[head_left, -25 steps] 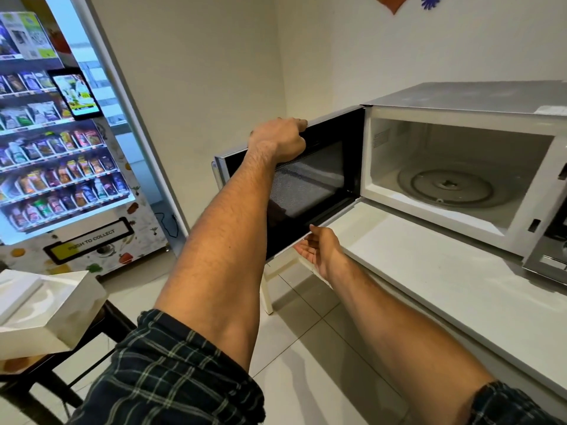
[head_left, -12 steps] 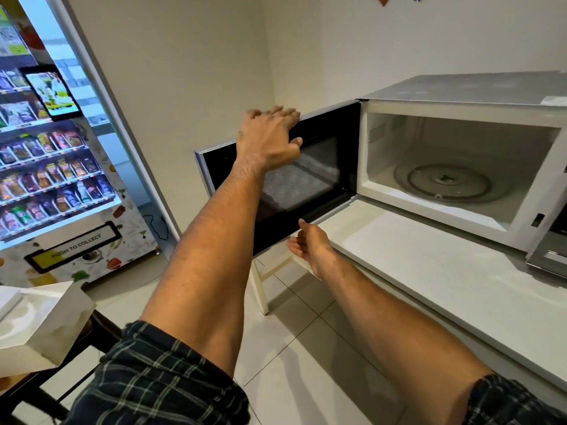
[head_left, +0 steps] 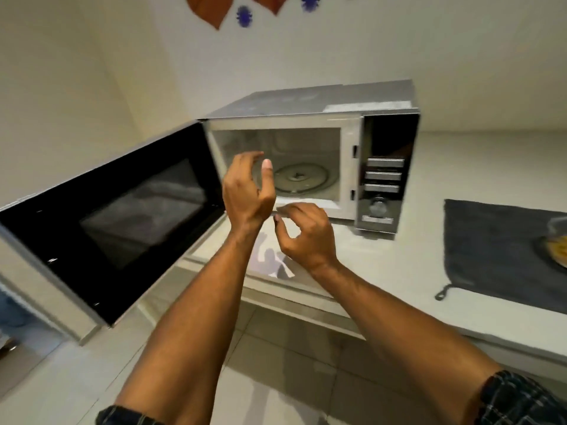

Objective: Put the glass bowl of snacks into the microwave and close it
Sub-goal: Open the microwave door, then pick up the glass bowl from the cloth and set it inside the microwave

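while the microwave [head_left: 310, 154] is standing on the counter [head_left: 478, 167] with its door [head_left: 116, 210] swung fully out to the left, the head view is showing only the opening step as done: the cavity is lying bare, with the turntable [head_left: 302, 178] carrying nothing. the left hand [head_left: 247, 191] is hovering in front of the cavity, fingers loosely curled and gripping nothing, and the right hand [head_left: 306, 234] is hanging just below and beside it, also half curled and empty. the glass bowl of snacks [head_left: 555, 240] is sitting well apart from both hands at the far right edge, on a dark cloth [head_left: 491, 250]. picking it up, setting it inside and shutting the door are all, by my judgement, still waiting. the frame is cutting off most of the bowl, so its contents are showing only as a yellowish blur; motion blur is softening the control panel [head_left: 383, 179], and the left hand is hiding part of the cavity floor.
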`<state>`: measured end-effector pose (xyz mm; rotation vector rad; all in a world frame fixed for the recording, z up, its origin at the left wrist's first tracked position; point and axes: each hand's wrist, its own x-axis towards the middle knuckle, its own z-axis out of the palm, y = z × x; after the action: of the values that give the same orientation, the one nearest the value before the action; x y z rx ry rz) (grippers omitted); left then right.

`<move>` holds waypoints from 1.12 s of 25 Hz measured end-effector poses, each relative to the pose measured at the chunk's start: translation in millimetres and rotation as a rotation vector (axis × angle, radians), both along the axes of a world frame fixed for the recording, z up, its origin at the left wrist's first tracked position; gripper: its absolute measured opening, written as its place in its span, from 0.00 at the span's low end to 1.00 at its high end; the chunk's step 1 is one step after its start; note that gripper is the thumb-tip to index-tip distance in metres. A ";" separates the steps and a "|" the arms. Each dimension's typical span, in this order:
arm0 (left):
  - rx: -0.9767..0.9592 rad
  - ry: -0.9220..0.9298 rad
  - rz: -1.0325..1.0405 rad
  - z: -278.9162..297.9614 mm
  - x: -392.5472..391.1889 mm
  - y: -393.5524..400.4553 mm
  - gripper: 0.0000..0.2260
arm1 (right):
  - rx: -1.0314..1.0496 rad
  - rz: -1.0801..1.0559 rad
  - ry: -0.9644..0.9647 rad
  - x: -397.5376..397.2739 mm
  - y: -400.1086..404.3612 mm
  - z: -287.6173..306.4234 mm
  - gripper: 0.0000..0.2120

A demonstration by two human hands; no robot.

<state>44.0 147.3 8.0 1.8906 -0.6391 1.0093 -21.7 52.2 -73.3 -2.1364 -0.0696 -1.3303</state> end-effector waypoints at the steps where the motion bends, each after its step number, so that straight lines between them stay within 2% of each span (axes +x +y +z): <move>1: -0.039 0.028 -0.048 -7.6 -6.8 -21.8 0.10 | -0.038 -0.053 -0.054 -9.7 -23.5 -1.0 0.11; 4: -0.136 0.103 -0.187 -28.8 -32.7 -82.8 0.11 | -0.105 -0.203 -0.147 -38.7 -86.0 -2.3 0.13; 8: -0.139 0.178 -0.425 -56.7 -81.8 -165.1 0.14 | -0.106 -0.448 -0.227 -92.0 -169.1 -1.4 0.15; 13: -0.094 0.395 -0.684 -74.2 -141.4 -258.5 0.16 | 0.034 -0.735 -0.158 -167.5 -256.6 3.8 0.14; 16: -0.069 0.576 -0.774 -79.7 -173.9 -308.8 0.17 | 0.215 -0.845 -0.092 -209.1 -302.8 4.9 0.15; 22: -0.047 0.687 -0.827 -87.9 -213.3 -375.6 0.19 | 0.547 -0.858 0.030 -249.9 -354.1 -12.5 0.22; 28: -0.007 0.999 -0.799 -100.7 -220.5 -407.5 0.26 | 0.903 -0.730 0.082 -248.0 -377.1 -25.6 0.26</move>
<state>-176.5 -260.2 -92.7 1.6114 -0.6529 -0.4376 -269.7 -325.0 -98.9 -1.4293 1.2052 -1.2626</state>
